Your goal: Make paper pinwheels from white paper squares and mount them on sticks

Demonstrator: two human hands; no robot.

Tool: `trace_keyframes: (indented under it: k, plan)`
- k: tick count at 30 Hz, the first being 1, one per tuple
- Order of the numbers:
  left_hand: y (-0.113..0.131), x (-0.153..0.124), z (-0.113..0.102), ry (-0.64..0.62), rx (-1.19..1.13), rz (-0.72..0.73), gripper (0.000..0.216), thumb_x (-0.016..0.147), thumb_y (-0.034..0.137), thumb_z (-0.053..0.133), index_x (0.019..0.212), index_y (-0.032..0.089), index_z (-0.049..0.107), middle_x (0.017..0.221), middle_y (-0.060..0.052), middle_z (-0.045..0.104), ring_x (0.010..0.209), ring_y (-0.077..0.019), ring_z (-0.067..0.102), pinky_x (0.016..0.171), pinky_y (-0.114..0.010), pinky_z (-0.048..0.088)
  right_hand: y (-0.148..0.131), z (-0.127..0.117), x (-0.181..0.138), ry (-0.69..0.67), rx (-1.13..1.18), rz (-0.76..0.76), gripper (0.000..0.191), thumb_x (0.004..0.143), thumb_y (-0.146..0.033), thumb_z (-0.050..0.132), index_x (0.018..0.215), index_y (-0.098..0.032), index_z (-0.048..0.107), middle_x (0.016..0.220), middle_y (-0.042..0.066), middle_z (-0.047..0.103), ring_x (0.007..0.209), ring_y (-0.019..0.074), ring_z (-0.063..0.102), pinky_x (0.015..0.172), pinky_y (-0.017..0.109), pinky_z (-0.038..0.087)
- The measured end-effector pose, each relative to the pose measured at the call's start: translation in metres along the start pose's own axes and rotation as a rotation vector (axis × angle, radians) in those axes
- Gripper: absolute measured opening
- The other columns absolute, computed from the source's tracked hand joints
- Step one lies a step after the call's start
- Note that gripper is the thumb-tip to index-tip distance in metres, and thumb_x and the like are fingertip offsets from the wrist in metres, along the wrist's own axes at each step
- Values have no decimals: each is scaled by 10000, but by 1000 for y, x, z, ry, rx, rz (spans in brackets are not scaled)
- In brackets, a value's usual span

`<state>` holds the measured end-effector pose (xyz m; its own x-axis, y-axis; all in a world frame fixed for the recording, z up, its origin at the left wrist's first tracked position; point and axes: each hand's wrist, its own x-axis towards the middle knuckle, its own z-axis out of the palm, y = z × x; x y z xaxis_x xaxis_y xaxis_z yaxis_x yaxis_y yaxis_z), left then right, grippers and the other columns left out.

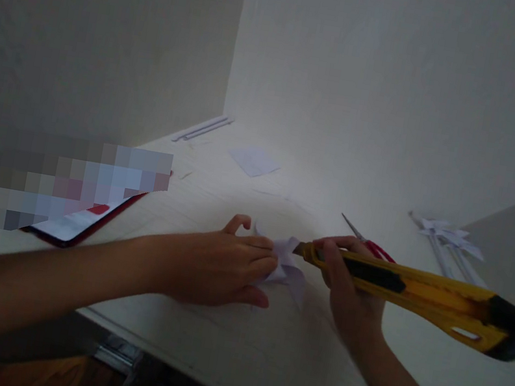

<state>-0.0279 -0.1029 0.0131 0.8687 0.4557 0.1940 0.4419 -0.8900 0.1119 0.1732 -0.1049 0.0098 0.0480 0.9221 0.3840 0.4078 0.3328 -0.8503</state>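
We are indoors, at a white worktop (200, 200) set in a corner where a grey wall (102, 28) meets a paler wall (380, 75). Scissors (377, 247), a cutter knife (440, 295) and folded paper (284, 252) suggest a small craft spot, perhaps at home, and brown wood (46, 376) shows below, but we cannot tell for sure.

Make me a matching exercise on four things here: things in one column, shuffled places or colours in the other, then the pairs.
1. Utility knife
2. Folded paper
3. Scissors
4. Paper square

A. Flat, farthest away of the four
B. In the right hand
C. Red-handled
D. Partly under the left hand

Pairs: 1-B, 2-D, 3-C, 4-A
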Motion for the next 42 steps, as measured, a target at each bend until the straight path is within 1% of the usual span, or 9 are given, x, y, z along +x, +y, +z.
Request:
trace_keyframes:
  k: [2,4,9,17,22,27,33,37,42]
  plan:
    - [0,1,1,-29,5,-17,313,907,347,319,1091,162,491,1049,-104,582,1027,-209,497,930,-372,287,4,3,-2,-89,101,61,202,789,-387,512,783,-192,563,481,-46,465,372,63,390,324,170,260]
    - [0,2,1,-49,4,-31,297,910,334,310,1084,184,498,1032,-91,591,1013,-206,505,935,-385,273,8,6,-2,-144,163,102,219,806,-400,484,802,-190,548,449,-66,424,343,55,358,312,165,238]
    - [0,4,3,-33,0,-44,294,912,339,294,1055,199,510,1048,-86,591,1018,-213,510,926,-407,250,13,8,-3,-214,75,44,231,822,-397,472,758,-182,527,506,-45,492,390,60,412,348,174,281]
    - [-1,2,6,15,37,-33,323,915,351,281,1068,186,513,1019,-72,599,1007,-203,521,948,-408,205,16,9,-3,-217,0,-11,227,843,-377,439,770,-178,522,570,-23,519,464,72,453,387,180,298]
    - [1,3,4,2,67,-45,307,920,313,284,1057,166,516,1026,-73,603,998,-182,525,956,-395,196,14,9,-2,-243,-64,-60,204,847,-349,435,762,-178,505,616,-11,536,545,93,509,455,197,370]
    - [2,3,5,52,48,-60,337,927,296,253,1004,144,544,1025,-87,612,1008,-184,527,936,-394,221,11,10,-2,-260,-115,-141,167,844,-290,434,735,-180,497,673,6,571,607,111,551,553,227,442]
    - [-2,5,9,73,-86,-130,316,924,239,261,1063,153,532,1085,-78,588,1092,-172,466,893,-347,316,9,9,-1,-262,-148,-184,159,845,-277,425,730,-186,487,688,9,583,633,121,565,550,225,447]
    - [-6,7,12,109,-152,-75,317,919,223,275,1079,149,538,1104,-73,579,1100,-154,443,918,-312,335,9,9,-1,-261,-149,-206,155,849,-259,419,726,-183,476,694,9,574,644,116,560,580,224,451]
    - [-7,6,14,53,-134,-129,306,917,240,307,1123,178,524,1172,-51,545,1145,-174,399,929,-350,317,9,9,-1,-262,-151,-213,153,849,-260,412,723,-184,458,689,7,561,621,107,541,567,220,439]
